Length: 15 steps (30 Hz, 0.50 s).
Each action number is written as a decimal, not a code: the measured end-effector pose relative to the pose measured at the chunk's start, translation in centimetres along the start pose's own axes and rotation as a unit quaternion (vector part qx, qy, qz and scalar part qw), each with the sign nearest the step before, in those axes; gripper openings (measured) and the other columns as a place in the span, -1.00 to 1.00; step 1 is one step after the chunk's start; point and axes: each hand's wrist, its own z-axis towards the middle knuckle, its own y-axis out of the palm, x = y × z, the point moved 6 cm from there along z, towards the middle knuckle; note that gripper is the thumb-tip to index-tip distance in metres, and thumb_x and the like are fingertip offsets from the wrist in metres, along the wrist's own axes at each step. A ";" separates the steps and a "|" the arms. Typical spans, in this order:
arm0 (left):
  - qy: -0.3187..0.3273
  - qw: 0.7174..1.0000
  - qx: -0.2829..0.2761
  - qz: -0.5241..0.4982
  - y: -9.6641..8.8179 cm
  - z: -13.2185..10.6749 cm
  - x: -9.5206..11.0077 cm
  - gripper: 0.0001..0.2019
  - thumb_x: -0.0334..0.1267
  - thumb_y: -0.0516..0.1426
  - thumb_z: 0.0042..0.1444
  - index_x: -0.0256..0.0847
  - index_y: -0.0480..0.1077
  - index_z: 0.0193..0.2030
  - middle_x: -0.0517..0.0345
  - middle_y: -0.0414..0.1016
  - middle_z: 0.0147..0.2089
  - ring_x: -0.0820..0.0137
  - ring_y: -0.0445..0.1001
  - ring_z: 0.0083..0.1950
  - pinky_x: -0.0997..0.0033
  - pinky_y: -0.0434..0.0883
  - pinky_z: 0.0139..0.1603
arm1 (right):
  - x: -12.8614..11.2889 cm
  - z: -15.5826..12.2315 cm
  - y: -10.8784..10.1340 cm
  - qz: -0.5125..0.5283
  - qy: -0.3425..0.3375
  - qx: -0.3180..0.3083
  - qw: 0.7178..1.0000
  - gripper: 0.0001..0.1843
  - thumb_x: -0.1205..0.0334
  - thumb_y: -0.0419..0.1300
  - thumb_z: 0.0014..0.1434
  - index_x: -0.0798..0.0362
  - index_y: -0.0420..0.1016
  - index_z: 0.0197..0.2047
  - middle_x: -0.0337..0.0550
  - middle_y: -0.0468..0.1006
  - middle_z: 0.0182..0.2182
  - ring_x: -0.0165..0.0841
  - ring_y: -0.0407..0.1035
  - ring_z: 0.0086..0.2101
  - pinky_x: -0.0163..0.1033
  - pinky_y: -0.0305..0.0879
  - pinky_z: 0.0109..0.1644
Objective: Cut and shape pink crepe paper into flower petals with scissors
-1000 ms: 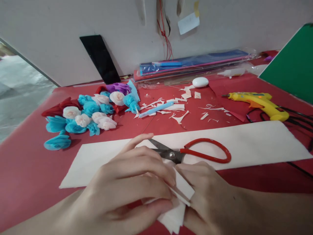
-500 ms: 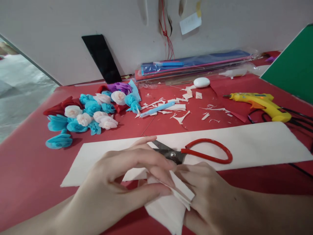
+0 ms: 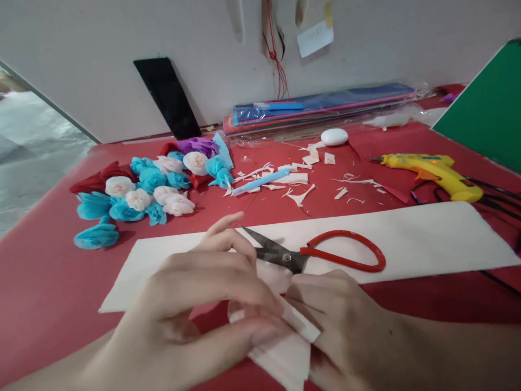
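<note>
Both my hands meet low in the middle over a small folded piece of cream paper (image 3: 291, 355). My left hand (image 3: 195, 309) pinches the piece with thumb and fingertips, its index finger raised. My right hand (image 3: 334, 326) grips the same piece from the right, fingers curled around its edge. Just beyond my fingers lie red-handled scissors (image 3: 317, 255) on a long cream paper strip (image 3: 427, 236) spread across the red table (image 3: 44, 282). The scissors' blades are slightly parted and nobody holds them.
Several blue, white and red paper flowers (image 3: 142, 190) sit at the left. Paper scraps and a blue pen (image 3: 260, 182) lie mid-table. A yellow glue gun (image 3: 431, 171) with black cord rests right. Packs of coloured paper (image 3: 321, 106), a black phone (image 3: 166, 98) and green board (image 3: 484, 108) stand behind.
My left hand's fingers have shifted over the folded piece and now press it closer to the right hand; the piece has turned slightly. Scissors and strip stay put.
</note>
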 end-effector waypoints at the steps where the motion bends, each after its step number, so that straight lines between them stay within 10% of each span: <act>1: -0.016 1.000 0.012 0.013 -0.1 0.0 -0.2 -0.88 -0.28 0.17 0.08 -0.01 0.41 -0.22 0.36 0.49 -0.47 0.46 0.39 -0.38 0.40 0.36 -0.18 | -0.1 0.0 -0.1 -0.005 -0.007 0.008 1.000 -0.82 0.32 0.00 0.17 0.16 0.40 -0.31 -0.12 0.48 -0.40 -0.38 0.34 -0.41 -0.29 0.19 -0.46; 15: -0.050 0.998 0.015 0.018 0.3 0.1 -0.5 -0.90 -0.33 0.20 0.03 -0.10 0.51 -0.47 0.28 0.28 -0.55 0.56 0.31 -0.46 0.70 0.33 -0.48 | 0.0 -0.2 0.2 -0.003 -0.006 0.008 1.000 -0.78 0.34 -0.02 0.13 0.22 0.44 -0.35 -0.06 0.48 -0.45 -0.35 0.34 -0.43 -0.29 0.26 -0.46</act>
